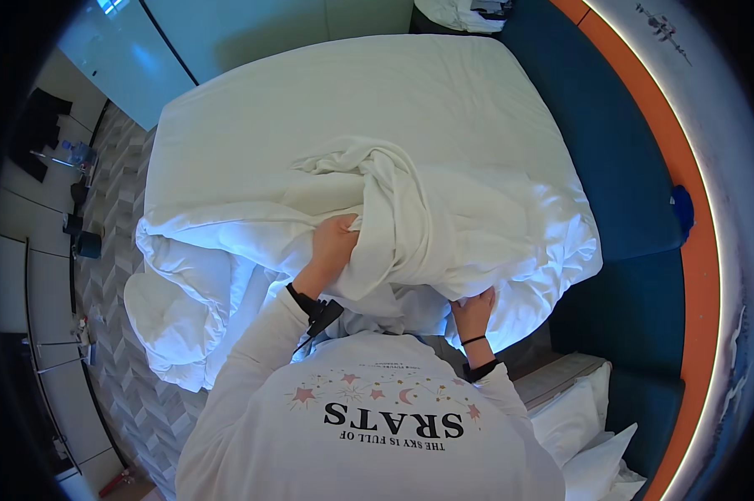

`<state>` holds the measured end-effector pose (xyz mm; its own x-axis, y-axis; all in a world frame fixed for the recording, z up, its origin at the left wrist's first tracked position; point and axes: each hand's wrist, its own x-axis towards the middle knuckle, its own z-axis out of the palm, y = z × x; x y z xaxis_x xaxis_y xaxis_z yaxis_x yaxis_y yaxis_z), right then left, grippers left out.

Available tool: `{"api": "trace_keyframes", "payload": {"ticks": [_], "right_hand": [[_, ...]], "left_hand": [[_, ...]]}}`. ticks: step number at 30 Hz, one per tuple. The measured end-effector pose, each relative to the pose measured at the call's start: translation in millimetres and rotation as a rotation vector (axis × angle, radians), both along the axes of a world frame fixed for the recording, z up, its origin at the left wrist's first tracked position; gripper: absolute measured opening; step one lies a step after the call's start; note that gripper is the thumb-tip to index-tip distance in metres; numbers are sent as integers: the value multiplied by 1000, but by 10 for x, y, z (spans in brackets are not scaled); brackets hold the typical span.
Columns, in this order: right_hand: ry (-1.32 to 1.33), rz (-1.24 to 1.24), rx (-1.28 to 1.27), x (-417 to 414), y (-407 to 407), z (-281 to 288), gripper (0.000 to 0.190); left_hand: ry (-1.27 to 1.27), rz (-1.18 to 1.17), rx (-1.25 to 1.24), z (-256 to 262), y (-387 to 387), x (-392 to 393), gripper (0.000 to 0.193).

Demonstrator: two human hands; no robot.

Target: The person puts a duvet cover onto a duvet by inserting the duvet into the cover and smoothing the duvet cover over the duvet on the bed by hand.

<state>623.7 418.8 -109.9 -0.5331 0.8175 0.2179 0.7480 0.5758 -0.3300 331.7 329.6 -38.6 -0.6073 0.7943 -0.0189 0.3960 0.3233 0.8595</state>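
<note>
A white duvet [389, 213] lies bunched and partly twisted across the near half of a bed. My left hand [335, 245] is closed on a fold of it near the middle, beside a thick hanging twist of cloth. Lower and to the right, my right hand [474, 313] grips the duvet's near edge, with its fingertips partly hidden by the fabric. Beyond the bunched cloth, the mattress [352, 87] is covered by a smooth white sheet. On the left, a folded part of the duvet [176, 313] hangs over the bed's side towards the floor.
Dark blue padded panels [615, 150] run along the bed's right side, under an orange ledge [671, 131]. White pillows [577, 426] are piled at lower right beside a grey bench-like edge [565, 376]. Patterned flooring [113, 294] and a dark bin [88, 244] lie at left.
</note>
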Motion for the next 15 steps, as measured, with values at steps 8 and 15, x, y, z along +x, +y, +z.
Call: {"api": "trace_keyframes", "payload": {"ticks": [8,15], "right_hand": [[145,-207,45,67,183,133,74],[311,-131,70,-195,524,470,72]], "left_hand": [[-609,-7,295,336,-8,2,15],[-656,-4,450,800,-25,-129,14]]}}
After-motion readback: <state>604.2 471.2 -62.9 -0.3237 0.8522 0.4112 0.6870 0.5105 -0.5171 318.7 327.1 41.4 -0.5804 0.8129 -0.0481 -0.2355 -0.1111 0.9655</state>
